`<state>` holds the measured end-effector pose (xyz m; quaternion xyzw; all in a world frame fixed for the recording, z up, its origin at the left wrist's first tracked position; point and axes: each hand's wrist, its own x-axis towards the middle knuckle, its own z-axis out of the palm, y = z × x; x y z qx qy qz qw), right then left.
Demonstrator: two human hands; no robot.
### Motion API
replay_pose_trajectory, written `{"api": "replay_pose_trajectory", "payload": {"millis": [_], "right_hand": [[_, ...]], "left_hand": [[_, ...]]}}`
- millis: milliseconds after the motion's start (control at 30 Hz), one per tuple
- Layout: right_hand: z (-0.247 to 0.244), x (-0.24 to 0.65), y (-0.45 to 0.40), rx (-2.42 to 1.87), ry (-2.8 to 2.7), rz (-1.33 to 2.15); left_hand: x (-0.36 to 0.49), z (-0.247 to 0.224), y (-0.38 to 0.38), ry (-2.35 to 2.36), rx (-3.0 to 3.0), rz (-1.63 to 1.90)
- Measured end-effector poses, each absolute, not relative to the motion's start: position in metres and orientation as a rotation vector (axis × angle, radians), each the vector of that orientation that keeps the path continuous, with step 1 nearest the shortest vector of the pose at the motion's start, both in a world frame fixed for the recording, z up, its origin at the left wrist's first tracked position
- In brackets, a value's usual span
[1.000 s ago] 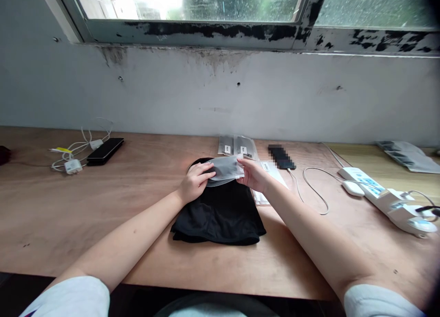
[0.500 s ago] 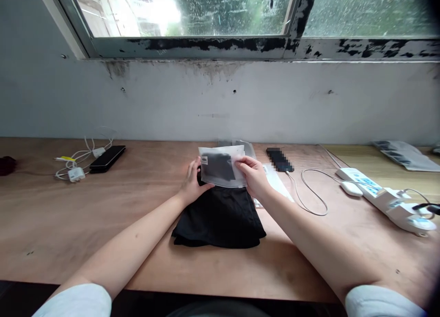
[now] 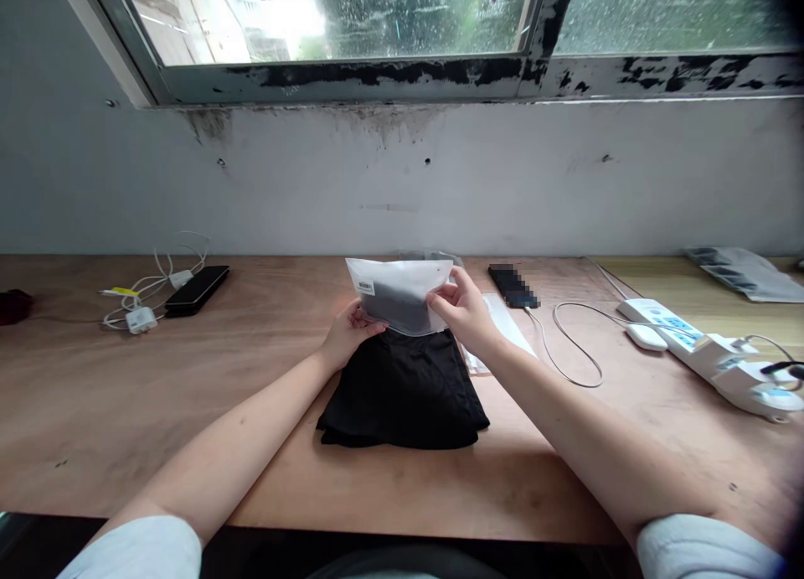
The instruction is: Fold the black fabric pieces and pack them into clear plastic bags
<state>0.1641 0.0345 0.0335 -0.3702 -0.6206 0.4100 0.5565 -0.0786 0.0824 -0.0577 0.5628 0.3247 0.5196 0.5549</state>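
Checking the head view, since that's the only one: the frosted zip pouch (image 3: 408, 307) is up in the air over the far end of a folded black garment (image 3: 402, 395), face tipped toward the camera. Can't tell if its bottom edge touches the cloth.

Right hand (image 3: 466, 312) is pinched on the pouch's right side, thumb in front, other fingers round behind. Left hand (image 3: 347, 334) has the lower left corner nipped between thumb and fingers.

So what's new? A second ago the pouch was lying much flatter, with the left hand spread over its top. Half a second ago it was already tipped up, but the left hand was further up its left edge; now it's lower, and the top of the pouch looks wider. The barcode label (image 3: 366, 287) and dark contents still show. My read: this is pouch handling, and the garment isn't being worked, as it's barely moved.

The clear packets (image 3: 433, 255) at the back are more covered now. White packet (image 3: 510, 332) and phone (image 3: 512, 286) lie on the right, same as before.
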Motion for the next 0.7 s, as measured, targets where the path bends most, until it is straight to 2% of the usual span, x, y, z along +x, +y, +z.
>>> {"api": "replay_pose_trajectory", "payload": {"millis": [300, 500, 700], "right_hand": [[0.048, 0.187, 0.046, -1.097, -1.376, 0.838], [0.052, 0.201, 0.046, -1.38, -1.842, 0.83], [0.043, 0.186, 0.044, -1.405, -2.015, 0.639]], "left_hand": [[-0.081, -0.056, 0.085, 0.752, 1.137, 1.242], [-0.08, -0.06, 0.088, 0.738, 1.179, 1.261], [-0.082, -0.062, 0.091, 0.74, 1.249, 1.215]]}}
